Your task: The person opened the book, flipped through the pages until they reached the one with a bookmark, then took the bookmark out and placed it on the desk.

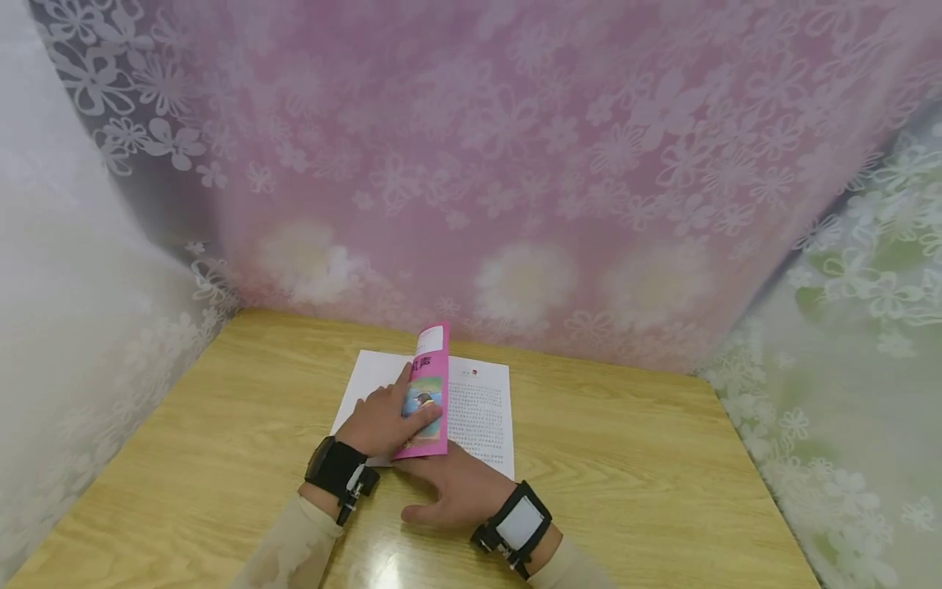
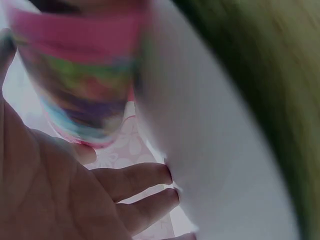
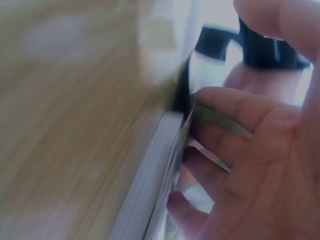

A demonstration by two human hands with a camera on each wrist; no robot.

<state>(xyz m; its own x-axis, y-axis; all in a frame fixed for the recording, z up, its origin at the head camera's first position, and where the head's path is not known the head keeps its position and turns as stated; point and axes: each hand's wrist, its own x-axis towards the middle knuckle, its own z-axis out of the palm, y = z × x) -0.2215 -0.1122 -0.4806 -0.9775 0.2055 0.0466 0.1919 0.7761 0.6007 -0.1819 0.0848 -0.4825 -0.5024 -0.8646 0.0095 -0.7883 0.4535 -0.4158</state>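
A book point(image 1: 478, 409) lies spread on the wooden table, with printed text on its right page. A pink leaf point(image 1: 434, 352) with a coloured bird picture stands raised and bent over its middle. My left hand point(image 1: 386, 419) rests across this leaf, thumb over the picture and index finger pointing up along it. In the left wrist view, other left fingertips point(image 2: 167, 175) touch a white page point(image 2: 200, 135). My right hand point(image 1: 464, 488) is at the book's lower edge, its fingers partly hidden beneath the pink leaf. Its fingertips point(image 3: 192, 160) touch the book beside the page block point(image 3: 150, 175) in the right wrist view.
The wooden table point(image 1: 625, 458) extends on both sides of the book. Behind it hangs a pink flowered curtain point(image 1: 515, 164), with pale flowered sheets at left and right. Black straps with small cameras point(image 1: 518, 523) sit on both wrists.
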